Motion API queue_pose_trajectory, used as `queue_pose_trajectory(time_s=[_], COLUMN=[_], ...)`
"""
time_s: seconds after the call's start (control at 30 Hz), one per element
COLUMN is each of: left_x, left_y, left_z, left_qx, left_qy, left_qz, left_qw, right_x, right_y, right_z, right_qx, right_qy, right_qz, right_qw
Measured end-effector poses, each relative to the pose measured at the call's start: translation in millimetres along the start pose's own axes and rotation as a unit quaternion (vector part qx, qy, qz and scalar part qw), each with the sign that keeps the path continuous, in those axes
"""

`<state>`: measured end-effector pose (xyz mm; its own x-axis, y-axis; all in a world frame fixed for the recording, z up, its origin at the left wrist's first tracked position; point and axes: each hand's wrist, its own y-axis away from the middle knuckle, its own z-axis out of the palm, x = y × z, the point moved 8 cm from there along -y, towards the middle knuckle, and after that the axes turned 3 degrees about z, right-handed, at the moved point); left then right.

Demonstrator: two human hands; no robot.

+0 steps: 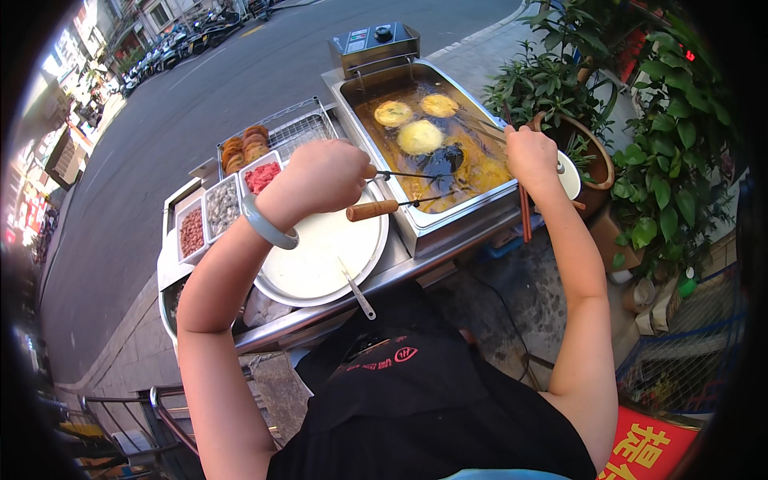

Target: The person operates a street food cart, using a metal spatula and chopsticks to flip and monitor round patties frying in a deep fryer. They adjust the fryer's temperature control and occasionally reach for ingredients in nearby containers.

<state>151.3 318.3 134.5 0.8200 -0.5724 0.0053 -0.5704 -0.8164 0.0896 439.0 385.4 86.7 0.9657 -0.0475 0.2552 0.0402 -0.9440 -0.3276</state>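
Observation:
My left hand (321,177) grips a wooden handle (371,172), whose dark metal rod reaches into the hot oil (384,153) of a steel deep fryer (429,231). Just below it, a second wooden-handled tool (372,210) lies across the fryer's near rim. Metal tongs (483,127) are in my right hand (531,156), their tips by a golden fritter (440,105). Reddish chopsticks (526,216) pass by that hand; whether it holds them is unclear. A browned fritter (393,113) and a paler one (420,139) float nearby. Bubbles hide the tool ends.
Under my left forearm stands a wide basin of white batter (324,258) with a metal spoon (359,294). Trays hold peanuts (192,233), oysters (222,207) and red meat (262,177). Fried cakes (245,149) fill part of a wire rack (303,135). Potted plants (666,180) crowd the right.

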Motion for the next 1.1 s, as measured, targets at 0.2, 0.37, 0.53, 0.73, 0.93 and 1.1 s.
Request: queue_pose_trajectory(time_s=[0.2, 0.37, 0.53, 0.73, 0.93, 1.1], left_x=[6, 13, 14, 26, 30, 27], left_y=[1, 5, 6, 5, 6, 5], left_z=[6, 2, 7, 14, 19, 19], left_qx=[0.012, 0.117, 0.136, 0.138, 0.148, 0.15], left_qy=[-0.057, -0.099, -0.134, -0.168, -0.189, -0.185], left_qz=[-0.01, 0.036, 0.038, 0.03, 0.037, 0.026], left_qw=[0.998, 0.988, 0.981, 0.976, 0.97, 0.971], right_x=[-50, -75, -81, -85, -84, -84], right_y=[-17, -20, -20, -27, -36, -33], right_z=[10, 25, 40, 47, 47, 53], right_qx=[0.073, 0.137, 0.135, 0.122, 0.126, 0.137], right_qy=[0.069, 0.097, 0.096, 0.113, 0.102, 0.11], right_qz=[-0.094, -0.127, -0.124, -0.115, -0.097, -0.105], right_qw=[0.99, 0.978, 0.978, 0.979, 0.982, 0.979])
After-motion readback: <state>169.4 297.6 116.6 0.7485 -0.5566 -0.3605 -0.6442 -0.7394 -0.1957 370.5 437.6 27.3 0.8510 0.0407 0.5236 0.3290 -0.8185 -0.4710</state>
